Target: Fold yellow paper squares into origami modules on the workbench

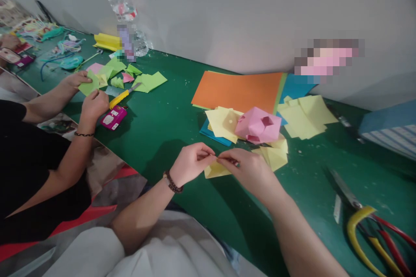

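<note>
My left hand [195,162], with a dark beaded bracelet at the wrist, and my right hand [248,169] meet fingertip to fingertip above the green tabletop. Between them they pinch a small yellow piece of paper [216,172]; its upper edge is covered by my fingers. Just beyond sits a pink folded-paper ball [259,125] with openings in its faces. Folded yellow papers [222,123] lie to its left, and another yellow folded piece [274,156] is close to my right hand.
Orange sheets [240,91] and loose yellow squares [307,114] lie farther back. Scissors [349,192] and red-and-yellow-handled tools are at right, by a blue box [390,127]. At left a co-worker's hands [94,104] hold green paper near a yellow cutter [121,96] and a clear bottle [121,2].
</note>
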Demonstrator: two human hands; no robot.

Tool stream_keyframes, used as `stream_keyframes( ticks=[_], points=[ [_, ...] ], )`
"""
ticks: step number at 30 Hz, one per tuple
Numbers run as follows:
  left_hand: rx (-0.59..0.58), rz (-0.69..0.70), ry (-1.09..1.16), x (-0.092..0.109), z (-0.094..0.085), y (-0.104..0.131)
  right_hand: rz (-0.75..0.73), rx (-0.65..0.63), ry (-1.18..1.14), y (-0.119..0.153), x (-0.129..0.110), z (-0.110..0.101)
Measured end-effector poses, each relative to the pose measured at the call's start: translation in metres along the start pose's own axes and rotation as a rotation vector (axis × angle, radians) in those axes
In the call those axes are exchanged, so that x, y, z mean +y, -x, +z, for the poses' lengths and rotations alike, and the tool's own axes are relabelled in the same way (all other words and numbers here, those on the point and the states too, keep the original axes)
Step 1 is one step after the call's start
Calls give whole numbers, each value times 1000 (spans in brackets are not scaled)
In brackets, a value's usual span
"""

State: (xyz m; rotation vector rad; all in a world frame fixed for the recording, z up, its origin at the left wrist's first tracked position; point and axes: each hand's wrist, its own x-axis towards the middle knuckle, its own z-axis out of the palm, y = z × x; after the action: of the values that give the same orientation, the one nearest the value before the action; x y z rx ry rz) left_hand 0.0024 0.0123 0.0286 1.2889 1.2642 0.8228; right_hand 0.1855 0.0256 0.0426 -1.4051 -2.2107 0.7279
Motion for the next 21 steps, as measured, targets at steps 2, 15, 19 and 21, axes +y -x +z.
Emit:
stream_keyframes(
  ticks=[2, 15, 19, 21],
  points=[
    [2, 8, -7, -1, 0, -1, 20, -13, -12, 0, 0, 0],
    [23, 98, -137, -5, 1, -3, 127, -65, -48, -2, 0, 3],
    [40, 138, -132, -4, 0, -4, 139, -76, -18, -2, 1, 2],
    [21, 123, -102, -5, -1, -4, 110, -62, 0, -2, 1, 2]
  ],
)
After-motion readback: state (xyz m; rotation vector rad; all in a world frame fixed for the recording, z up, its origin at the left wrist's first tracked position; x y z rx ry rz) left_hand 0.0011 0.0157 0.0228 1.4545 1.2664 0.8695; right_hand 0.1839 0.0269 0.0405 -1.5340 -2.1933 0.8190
